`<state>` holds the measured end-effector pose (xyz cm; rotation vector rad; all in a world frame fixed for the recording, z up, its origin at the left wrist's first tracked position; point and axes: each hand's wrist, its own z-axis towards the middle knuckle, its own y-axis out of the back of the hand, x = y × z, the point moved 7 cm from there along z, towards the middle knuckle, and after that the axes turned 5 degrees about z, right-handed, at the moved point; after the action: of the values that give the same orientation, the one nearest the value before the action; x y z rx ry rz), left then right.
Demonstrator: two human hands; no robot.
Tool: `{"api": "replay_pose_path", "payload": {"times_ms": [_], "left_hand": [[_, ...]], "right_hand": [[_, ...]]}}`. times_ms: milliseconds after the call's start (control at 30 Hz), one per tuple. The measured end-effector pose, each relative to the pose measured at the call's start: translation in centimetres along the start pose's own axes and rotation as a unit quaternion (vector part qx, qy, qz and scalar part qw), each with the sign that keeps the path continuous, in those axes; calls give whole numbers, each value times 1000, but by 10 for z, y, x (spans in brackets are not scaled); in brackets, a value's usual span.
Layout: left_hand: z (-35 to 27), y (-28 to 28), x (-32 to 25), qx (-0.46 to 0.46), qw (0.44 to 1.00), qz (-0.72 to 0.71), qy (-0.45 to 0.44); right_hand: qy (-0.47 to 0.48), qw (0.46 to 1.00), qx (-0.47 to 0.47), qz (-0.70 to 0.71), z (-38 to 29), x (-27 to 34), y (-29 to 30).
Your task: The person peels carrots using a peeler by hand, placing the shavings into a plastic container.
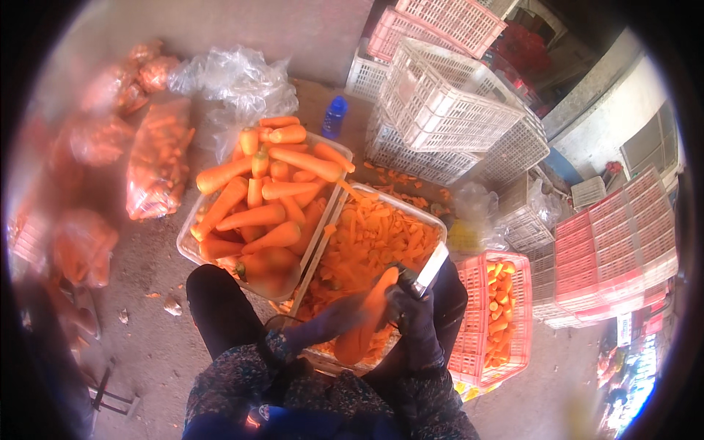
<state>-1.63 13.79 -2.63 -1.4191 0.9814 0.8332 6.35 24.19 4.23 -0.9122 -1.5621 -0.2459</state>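
Observation:
My left hand [333, 324], gloved and blurred, is at the side of a large carrot [363, 322] and seems to grip it; its fingers are partly hidden. The carrot slants above a pale tub [441, 234] filled with orange peelings and scraps [379, 234]. In a dark glove, my right hand [410, 313] holds a knife [432, 267] with its wide, bright blade pointing up and to the right. The carrot's upper end lies against my right fingers. Left of the peelings, a second pale tub [187, 247] is heaped with whole carrots [264, 192].
Cut carrot pieces [499, 313] fill part of a pink crate [467, 324] by my right knee. White crates [451, 104] and pink crates [610, 242] are stacked beyond. A blue bottle [334, 116], crumpled plastic [236, 80] and bagged carrots [159, 159] stand on the floor.

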Motion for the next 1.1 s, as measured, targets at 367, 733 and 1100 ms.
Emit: {"api": "replay_pose_path", "payload": {"times_ms": [367,733,1100], "left_hand": [[-10,-2,-56,-187,877,435,-87],[-12,-9,-56,-212,850,458,-148],[-10,-12,-63,-175,863,443,-169]], "right_hand": [[185,699,0,-691,-28,39,0],[178,699,22,-693,-37,45,-1],[225,797,64,-557,12,10,66]]}}
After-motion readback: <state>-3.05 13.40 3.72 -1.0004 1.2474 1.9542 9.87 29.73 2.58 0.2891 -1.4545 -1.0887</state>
